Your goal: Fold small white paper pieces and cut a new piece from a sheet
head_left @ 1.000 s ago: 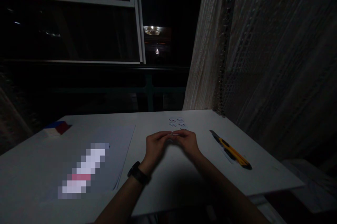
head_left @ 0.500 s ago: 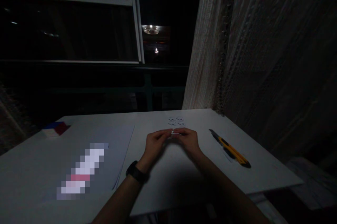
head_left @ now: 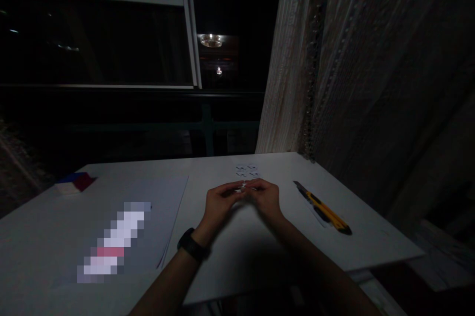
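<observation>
Small white piece [head_left: 243,186], pinched between left hand [head_left: 219,202] and right hand [head_left: 267,199], over the desk [head_left: 211,170]. Only pale slivers show (rest covered; outline and tilt can't be read in this dimness).

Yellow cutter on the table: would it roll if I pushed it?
The yellow cutter would probably slide rather than roll, since its body looks long and flat. Being straight, it seems stiff. Its grey tip looks like bare blade, so touching it might cut.
</observation>
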The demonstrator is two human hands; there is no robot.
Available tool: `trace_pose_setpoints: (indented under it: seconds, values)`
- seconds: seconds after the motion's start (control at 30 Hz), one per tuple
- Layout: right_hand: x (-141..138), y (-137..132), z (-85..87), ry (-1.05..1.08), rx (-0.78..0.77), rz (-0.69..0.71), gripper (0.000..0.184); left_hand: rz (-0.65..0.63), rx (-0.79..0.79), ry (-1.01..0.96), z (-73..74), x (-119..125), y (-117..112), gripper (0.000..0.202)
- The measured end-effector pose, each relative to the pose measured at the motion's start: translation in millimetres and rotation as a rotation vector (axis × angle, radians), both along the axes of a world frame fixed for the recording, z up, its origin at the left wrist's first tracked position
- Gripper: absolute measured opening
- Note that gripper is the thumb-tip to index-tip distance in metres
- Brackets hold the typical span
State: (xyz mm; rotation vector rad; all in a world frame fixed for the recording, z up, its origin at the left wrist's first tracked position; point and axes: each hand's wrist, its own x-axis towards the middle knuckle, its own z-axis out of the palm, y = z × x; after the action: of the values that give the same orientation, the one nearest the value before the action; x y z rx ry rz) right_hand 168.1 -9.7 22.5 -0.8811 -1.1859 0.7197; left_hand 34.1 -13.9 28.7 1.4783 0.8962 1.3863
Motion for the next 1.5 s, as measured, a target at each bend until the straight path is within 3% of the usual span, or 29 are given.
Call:
trace_pose_setpoints:
  seconds: [0.23, 0.43, 0.6, 0.87, 1.07, 1.27, 1.5]
  values:
    - [-2.3, -2.5, 1.0, 0.031, -0.012, -0.001, 0.013, 0.032, 0.027, -0.021, -1.8, 0.4, 0.4, 0.021]
    - [-1.9, -1.4, -3.7, -0.065, -0.016, -0.037, 0.013, 0.095, 0.012, 0.012, -2.1, -0.2, 1.3, 0.019]
    - [-2.8, -0.3, -6.4, 0.023, -0.003, -0.006, 0.028, 0.109, 0.014, 0.031, -2.0, 1.7, -0.2, 0.021]
    - [-4.5, -2.3, -6.4, 0.049, -0.018, -0.023, 0.027, 0.106, 0.0, 0.036, -6.1, 2.8, 2.7, 0.022]
    - [-5.7, -1.8, -6.1, 0.036, -0.056, 0.071, 0.032, 0.178, 0.029, 0.059, -3.5, -0.7, 4.6, 0.02]
    - [-1.0, 0.2, -3.7, -0.015, -0.122, 0.175, 0.043, 0.171, 0.055, 0.083, -2.7, -2.4, 5.0, 0.02]
    - [-1.5, 1.3, -5.4, 0.101, -0.243, 0.253, 0.036, 0.168, 0.133, 0.165, -7.1, -3.4, 4.9, 0.015]
